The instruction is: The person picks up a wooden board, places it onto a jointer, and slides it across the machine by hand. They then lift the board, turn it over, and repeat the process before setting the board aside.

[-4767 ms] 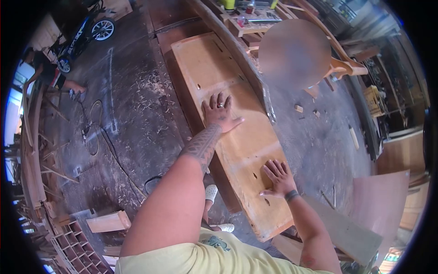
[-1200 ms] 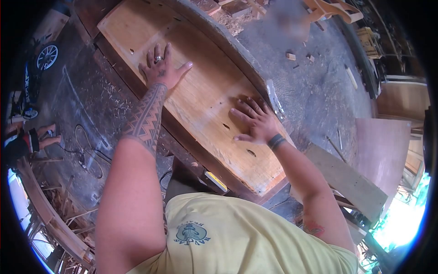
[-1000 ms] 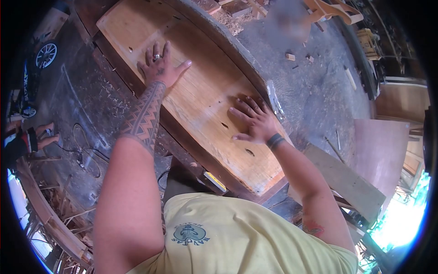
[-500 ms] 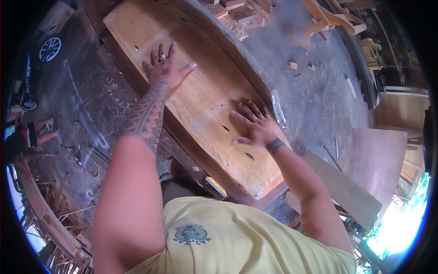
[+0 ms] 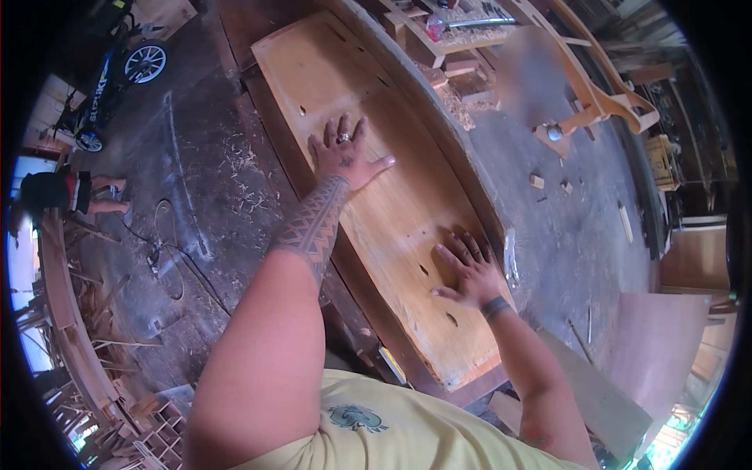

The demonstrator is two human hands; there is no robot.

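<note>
A long, light-brown wooden panel (image 5: 376,211) with several dark oval slots lies slantwise inside a dark wooden frame. My left hand (image 5: 350,159), wearing a ring, rests flat on the panel near its left edge, fingers spread. Lower down and to the right, my right hand (image 5: 472,274) lies on the same panel by its right edge, its fingers apart too. Neither hand holds anything. A yellow and grey tool (image 5: 392,365) sits at the frame's lower left side, close to my shirt.
A motorcycle (image 5: 146,63) and another person (image 5: 59,192) are at the left. A cord (image 5: 176,258) lies on the floor. Wood blocks (image 5: 536,182), a curved wooden piece (image 5: 603,106) and leaning boards (image 5: 654,337) are to the right.
The view has shifted, so the panel and both hands appear further right and lower. Both hands keep nearly the same places on the panel. More of the workbench at the top shows.
</note>
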